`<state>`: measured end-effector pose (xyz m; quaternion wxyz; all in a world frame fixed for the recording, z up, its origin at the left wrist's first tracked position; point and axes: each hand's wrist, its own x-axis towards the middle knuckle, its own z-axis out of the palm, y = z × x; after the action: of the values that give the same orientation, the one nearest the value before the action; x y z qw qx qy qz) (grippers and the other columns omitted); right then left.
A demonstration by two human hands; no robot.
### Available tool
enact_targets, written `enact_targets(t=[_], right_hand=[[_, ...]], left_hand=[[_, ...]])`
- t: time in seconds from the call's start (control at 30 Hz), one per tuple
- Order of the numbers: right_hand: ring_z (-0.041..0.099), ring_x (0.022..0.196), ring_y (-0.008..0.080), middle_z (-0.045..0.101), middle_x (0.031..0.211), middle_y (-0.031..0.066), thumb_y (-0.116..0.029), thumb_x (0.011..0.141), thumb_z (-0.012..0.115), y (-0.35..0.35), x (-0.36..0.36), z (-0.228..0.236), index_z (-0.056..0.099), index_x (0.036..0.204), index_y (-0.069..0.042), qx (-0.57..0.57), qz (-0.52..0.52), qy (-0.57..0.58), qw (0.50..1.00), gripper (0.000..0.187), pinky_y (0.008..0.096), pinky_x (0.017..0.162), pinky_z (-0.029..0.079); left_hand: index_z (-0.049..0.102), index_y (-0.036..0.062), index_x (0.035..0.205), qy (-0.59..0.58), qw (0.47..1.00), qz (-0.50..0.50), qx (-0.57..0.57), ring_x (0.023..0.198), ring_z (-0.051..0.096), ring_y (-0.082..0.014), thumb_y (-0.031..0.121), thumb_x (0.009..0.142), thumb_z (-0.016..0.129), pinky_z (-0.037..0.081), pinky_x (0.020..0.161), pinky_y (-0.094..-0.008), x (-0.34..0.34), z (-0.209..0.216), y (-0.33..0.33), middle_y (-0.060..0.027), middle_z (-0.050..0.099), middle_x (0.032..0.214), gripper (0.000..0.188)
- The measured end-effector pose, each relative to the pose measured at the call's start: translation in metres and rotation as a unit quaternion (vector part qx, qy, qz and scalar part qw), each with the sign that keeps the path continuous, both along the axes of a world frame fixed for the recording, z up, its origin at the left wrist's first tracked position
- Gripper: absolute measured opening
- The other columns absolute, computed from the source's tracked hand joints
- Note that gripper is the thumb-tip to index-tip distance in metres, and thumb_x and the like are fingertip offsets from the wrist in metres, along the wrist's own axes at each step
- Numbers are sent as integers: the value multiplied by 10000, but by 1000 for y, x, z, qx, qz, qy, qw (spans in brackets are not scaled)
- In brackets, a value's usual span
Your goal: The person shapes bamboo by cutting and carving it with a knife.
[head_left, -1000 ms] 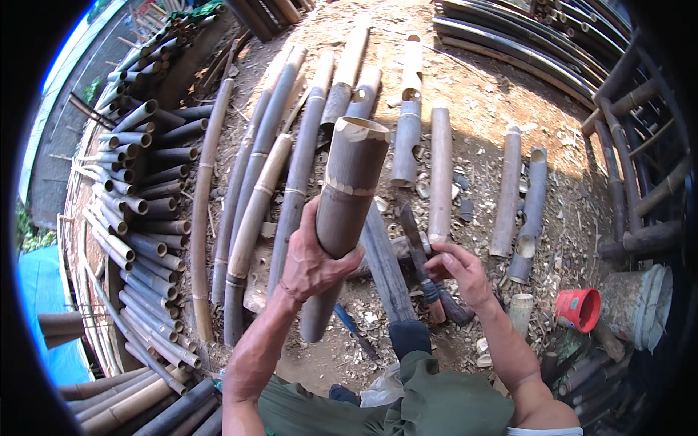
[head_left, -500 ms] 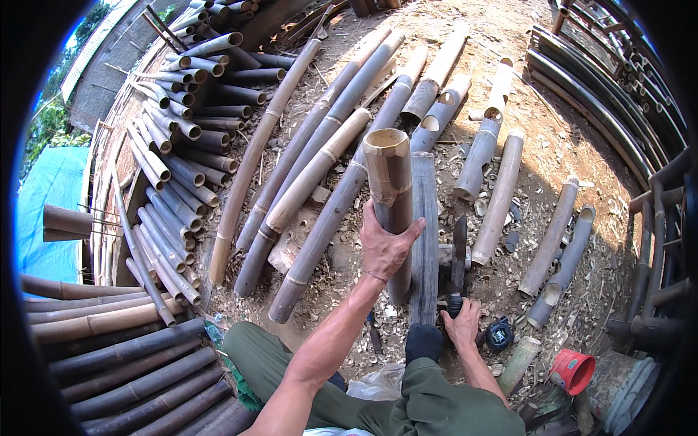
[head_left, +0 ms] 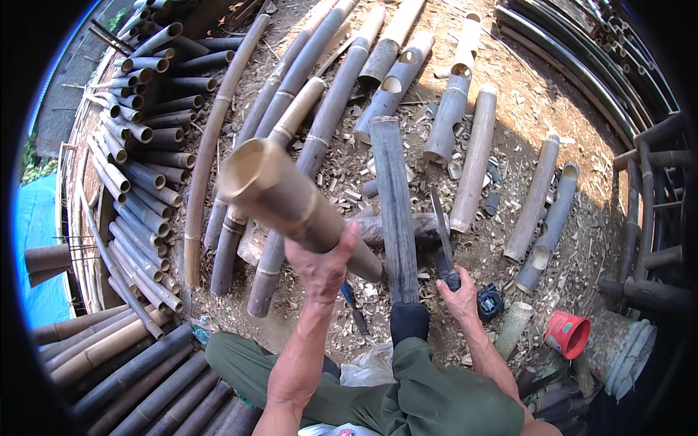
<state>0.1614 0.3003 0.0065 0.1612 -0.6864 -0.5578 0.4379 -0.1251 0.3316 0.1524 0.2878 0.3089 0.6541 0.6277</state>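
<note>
My left hand (head_left: pixel 323 265) is wrapped round a thick bamboo tube (head_left: pixel 291 200), raised off the ground and tilted to the left with its open end up. The tube is slightly blurred. My right hand (head_left: pixel 458 294) grips a machete (head_left: pixel 440 227) by its dark handle, the blade pointing away from me. Between the hands a long, flat grey plank (head_left: pixel 396 211) runs away from my dark-socked foot (head_left: pixel 409 322). Its far part passes over a bamboo piece (head_left: pixel 363 230) lying crosswise.
Several bamboo poles lie ahead, among them a notched tube (head_left: pixel 451 116). Bamboo stacks (head_left: pixel 145 174) line the left. A tape measure (head_left: pixel 489 301), red cup (head_left: pixel 567 333) and dirty bucket (head_left: pixel 618 349) sit at right. A blue-handled tool (head_left: pixel 354 309) lies among the wood chips.
The bamboo tube in my left hand has tipped from upright to leftward and moved away from the plank. My right hand still holds the machete, whose blade now leans left. The view has shifted.
</note>
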Motion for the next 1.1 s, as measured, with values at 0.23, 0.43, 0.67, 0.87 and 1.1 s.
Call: enact_targets(t=[0.23,0.43,0.67,0.87,1.1], right_hand=[[510,635,59,582,771,5,-24,827,566,13,19,59,586,1271,35,73,-71,119,988,448,224,590,431],[545,620,63,558,768,-18,-55,869,562,32,35,64,578,1315,8,70,-86,142,984,451,213,564,437],[581,645,107,572,761,18,-54,897,576,43,40,70,618,1249,21,98,44,86,990,362,262,593,468],[639,707,273,620,804,85,-109,847,660,104,100,113,671,1051,-71,147,404,-184,884,208,385,627,512],[640,729,262,585,801,63,-211,799,706,114,42,110,629,982,-133,187,588,-171,768,214,413,595,509]], left_hand=[[325,120,1393,35,987,19,157,1036,590,-231,318,721,777,487,996,-476,11,72,-49,-69,547,1117,834],[351,144,1354,39,988,-27,145,1045,594,-223,397,689,841,502,1005,-509,10,55,-71,-41,557,1086,864],[324,190,1387,-25,984,-119,130,1125,549,-253,79,771,826,388,1081,-581,2,75,-76,-36,529,1153,801],[373,204,1297,-16,988,-85,128,1073,562,-186,366,620,928,402,1056,-487,14,60,-80,27,532,1086,890],[359,191,1297,-9,988,-96,119,1070,565,-196,328,661,908,404,1047,-495,16,63,-79,8,532,1096,852]])
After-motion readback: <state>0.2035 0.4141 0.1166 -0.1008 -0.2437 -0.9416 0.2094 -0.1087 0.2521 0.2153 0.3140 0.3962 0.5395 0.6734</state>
